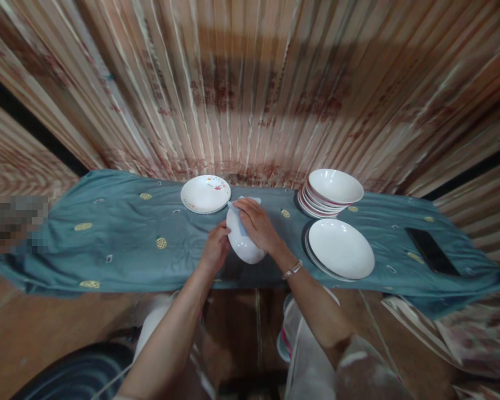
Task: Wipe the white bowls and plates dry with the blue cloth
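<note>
Over the middle of the cloth-covered table, my left hand grips the left rim of a white bowl, which is held tilted. My right hand presses a pale blue cloth against the bowl's surface, fingers laid over the fabric. Part of the bowl is hidden behind the cloth and the right hand. Just behind and to the left lies a white plate with a floral print, apparently on another one.
A stack of white bowls with red bands stands at the back right. In front of it are stacked white plates. A black phone lies farther right on the green tablecloth. A pleated curtain hangs behind.
</note>
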`<state>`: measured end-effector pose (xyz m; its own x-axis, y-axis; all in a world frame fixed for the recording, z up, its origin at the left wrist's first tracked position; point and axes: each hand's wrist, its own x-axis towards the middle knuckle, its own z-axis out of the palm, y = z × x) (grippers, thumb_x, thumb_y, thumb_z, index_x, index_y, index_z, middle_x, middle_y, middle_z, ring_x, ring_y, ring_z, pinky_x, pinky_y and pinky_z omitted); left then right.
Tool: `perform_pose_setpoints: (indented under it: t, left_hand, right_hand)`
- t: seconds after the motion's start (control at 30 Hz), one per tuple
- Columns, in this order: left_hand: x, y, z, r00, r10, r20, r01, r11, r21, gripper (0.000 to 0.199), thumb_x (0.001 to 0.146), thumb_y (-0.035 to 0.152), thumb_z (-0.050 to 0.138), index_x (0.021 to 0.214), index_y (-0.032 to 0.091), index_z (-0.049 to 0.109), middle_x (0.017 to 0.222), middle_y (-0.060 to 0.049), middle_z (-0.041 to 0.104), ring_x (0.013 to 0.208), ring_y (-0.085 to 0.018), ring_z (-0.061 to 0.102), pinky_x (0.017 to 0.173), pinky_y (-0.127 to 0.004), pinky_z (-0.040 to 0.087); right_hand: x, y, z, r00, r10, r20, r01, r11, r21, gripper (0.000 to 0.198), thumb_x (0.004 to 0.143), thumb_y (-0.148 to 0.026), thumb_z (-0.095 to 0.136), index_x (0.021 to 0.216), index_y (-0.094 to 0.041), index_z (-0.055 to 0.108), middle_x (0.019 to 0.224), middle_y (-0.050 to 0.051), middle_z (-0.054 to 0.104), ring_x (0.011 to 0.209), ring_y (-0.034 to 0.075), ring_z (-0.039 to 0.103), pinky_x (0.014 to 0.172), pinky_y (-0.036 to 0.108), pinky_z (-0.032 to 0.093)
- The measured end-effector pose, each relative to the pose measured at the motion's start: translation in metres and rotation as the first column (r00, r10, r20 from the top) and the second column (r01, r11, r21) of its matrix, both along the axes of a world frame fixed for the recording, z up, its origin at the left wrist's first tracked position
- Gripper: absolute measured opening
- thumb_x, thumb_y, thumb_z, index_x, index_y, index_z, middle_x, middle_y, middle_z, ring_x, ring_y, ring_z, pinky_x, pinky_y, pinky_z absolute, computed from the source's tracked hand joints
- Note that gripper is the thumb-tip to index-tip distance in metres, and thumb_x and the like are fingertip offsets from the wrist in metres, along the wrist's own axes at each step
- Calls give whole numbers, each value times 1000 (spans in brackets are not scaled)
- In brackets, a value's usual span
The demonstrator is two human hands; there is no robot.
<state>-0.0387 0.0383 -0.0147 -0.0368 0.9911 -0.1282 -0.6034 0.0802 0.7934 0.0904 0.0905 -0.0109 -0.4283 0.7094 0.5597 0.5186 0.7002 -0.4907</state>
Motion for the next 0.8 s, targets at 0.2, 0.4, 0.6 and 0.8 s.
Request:
perform_pose_setpoints:
  t: [0.2,0.4,0.6,0.8]
  left_hand:
    - [1,0,1,1000,-7,-21,7,1000,-8,18,53,19,58,69,17,65,73,-2,69,86,-23,64,71,-30,47]
    - [0,-1,1,1000,-22,-21,22,1000,15,19,53,20,59,70,17,65,75,-2,70,87,-24,64,74,-31,47]
    - [0,-1,2,1000,-22,-16,22,1000,7,20,52,20,59,70,16,66,74,-3,70,88,-25,64,73,-31,48]
    - [-1,-2,2,999,-26,-21,26,1000,6,18,53,20,57,69,17,65,72,-2,70,89,-25,64,73,-31,48]
  right_hand:
    - [1,5,-3,1000,-24,-7,23,999,-48,36,97,-23,32,123,-20,57,126,7,59,129,17,45,115,41,31]
    - [3,11,-7,998,-42,-48,37,996,-84,37,97,-25,31,121,-19,57,124,7,60,124,17,48,112,38,33]
    - [4,15,-8,997,-62,-34,58,992,-111,37,97,-25,30,120,-20,58,121,7,61,121,17,51,109,38,36]
    - [5,18,-10,996,-83,-24,79,989,-125,38,98,-26,28,121,-17,58,121,10,62,119,19,52,107,38,38]
